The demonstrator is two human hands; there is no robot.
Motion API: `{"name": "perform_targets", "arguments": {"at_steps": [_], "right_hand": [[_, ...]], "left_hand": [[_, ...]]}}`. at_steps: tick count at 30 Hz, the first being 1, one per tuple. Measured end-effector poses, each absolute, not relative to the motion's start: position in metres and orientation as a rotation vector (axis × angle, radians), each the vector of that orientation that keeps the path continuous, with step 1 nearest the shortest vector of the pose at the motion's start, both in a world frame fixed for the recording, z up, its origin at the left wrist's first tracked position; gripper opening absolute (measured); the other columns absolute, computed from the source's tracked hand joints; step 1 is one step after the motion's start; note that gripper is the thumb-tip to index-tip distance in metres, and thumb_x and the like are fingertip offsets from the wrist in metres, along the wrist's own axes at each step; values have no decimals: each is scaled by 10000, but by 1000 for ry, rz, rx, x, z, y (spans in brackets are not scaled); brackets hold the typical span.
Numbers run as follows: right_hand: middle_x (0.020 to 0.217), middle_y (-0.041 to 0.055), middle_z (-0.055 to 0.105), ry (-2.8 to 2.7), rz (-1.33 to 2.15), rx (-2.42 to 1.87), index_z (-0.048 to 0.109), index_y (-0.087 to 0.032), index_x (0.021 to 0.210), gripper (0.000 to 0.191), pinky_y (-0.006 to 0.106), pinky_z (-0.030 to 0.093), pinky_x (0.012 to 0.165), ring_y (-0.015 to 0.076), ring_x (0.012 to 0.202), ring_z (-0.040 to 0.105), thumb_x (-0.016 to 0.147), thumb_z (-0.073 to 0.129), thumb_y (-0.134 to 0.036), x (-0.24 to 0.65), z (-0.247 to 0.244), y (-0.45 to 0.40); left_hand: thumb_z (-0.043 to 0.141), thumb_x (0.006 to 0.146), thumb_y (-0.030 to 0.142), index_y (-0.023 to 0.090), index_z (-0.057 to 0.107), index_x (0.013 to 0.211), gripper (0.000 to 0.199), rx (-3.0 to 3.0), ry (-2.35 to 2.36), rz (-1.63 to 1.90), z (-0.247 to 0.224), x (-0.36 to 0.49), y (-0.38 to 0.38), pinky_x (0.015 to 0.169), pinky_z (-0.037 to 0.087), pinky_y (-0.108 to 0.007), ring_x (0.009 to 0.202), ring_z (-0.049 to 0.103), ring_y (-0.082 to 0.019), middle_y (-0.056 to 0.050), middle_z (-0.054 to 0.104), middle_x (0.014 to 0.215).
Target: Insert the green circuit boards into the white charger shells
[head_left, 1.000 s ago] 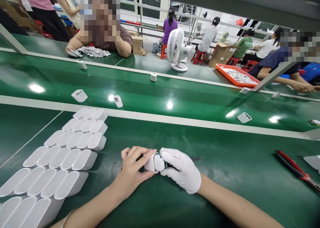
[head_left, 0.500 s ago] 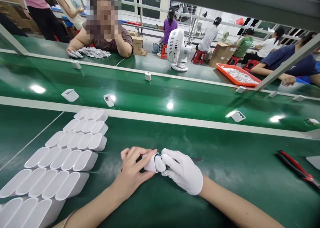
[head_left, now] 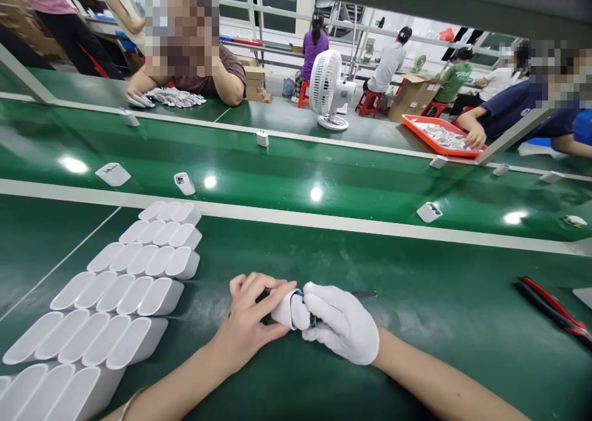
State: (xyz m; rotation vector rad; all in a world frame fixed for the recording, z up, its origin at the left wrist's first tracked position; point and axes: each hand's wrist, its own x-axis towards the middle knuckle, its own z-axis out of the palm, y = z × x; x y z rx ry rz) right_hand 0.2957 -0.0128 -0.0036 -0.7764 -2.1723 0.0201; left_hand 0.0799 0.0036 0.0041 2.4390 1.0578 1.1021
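Note:
My left hand (head_left: 256,310), bare, is closed around a white plastic charger housing (head_left: 283,308), fingers on top and thumb below. The housing's open end points right. My right hand (head_left: 342,322), in a white glove, pinches a white inner piece with a circuit board (head_left: 300,317) at that opening. A bit of blue-green board shows between glove and housing; how far in it sits is hidden. Beyond the glove a thin dark blade-like tip (head_left: 365,294) sticks out; whether it lies on the table or is held, I cannot tell.
Rows of white housings (head_left: 111,294) stand at left. Red-and-black pliers (head_left: 552,307) lie at right. Across the middle runs a green conveyor belt (head_left: 259,180) with scattered white pieces (head_left: 430,211). Behind it are a white fan (head_left: 326,88), an orange tray (head_left: 416,131) and several people.
My hands and the housing have shifted slightly right and down. Pieces on the belt have moved left. A person at the right now has a hand in the orange tray.

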Motion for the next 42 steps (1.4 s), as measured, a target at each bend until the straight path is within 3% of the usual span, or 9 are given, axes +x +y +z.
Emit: {"name": "perform_targets", "arguments": {"at_steps": [6,11,15,19,25,28,32,39,42], "right_hand": [[1176,146,586,-2137,120,-768,270,-186,1436,542,305,534,843,194,1066,588,951,468,-326,295,-5,-12],[1087,145,613,-2183,122,-890,485,-158,1258,335,327,554,772,216,943,619,971,380,-295,287,-1,-7],[1051,117,633,-2181,166,-901,545,-186,1178,325,308,554,800,206,942,629,982,343,-347,283,1,-7],[1125,121,627,-2084,187,-900,453,-183,1290,370,305,538,870,201,1051,608,982,355,-363,284,2,-10],[1084,145,651,-2153,33,-692,271,-130,1431,504,278,534,865,191,1030,632,973,410,-287,290,10,-18],[1140,159,634,-2127,81,-710,220,-137,1467,557,315,537,884,204,1079,614,972,417,-298,292,7,-22],[1236,138,601,-1958,207,-883,372,-201,1419,510,346,531,927,216,1137,585,940,494,-326,289,-2,-29],[1175,84,652,-1795,396,-1059,558,-253,1285,407,319,556,903,213,1049,643,886,588,-332,282,-6,-33],[1177,92,649,-1803,411,-1040,555,-248,1283,407,325,555,902,213,1049,642,886,589,-330,285,-7,-30]], "left_hand": [[600,808,96,239,557,1200,419,2439,1014,1031,1,79,6,794,283,-363,869,565,-186,-48,601,1017],[648,802,119,223,543,1219,442,2445,1047,1011,-6,76,8,782,379,-323,894,500,-198,-60,554,987],[724,750,176,217,596,1153,426,2401,1107,969,-8,77,7,719,434,-285,829,487,-185,-38,538,903],[739,743,234,212,596,1146,428,2326,1061,982,-3,78,6,689,471,-268,803,527,-171,-32,566,907],[656,792,129,220,564,1191,420,2444,849,1251,3,78,4,728,493,-296,879,568,-193,-75,597,994],[622,787,98,228,547,1213,453,2410,816,1182,6,78,5,679,495,-277,826,560,-179,-66,584,945],[638,762,153,208,559,1170,419,2406,857,988,10,77,9,612,464,-240,711,501,-139,-21,485,831],[646,730,197,223,592,1090,365,2326,991,683,20,78,10,558,401,-202,647,454,-102,23,371,777],[634,730,195,226,584,1093,367,2323,1023,692,17,80,5,535,395,-197,631,451,-100,21,380,781]]}}
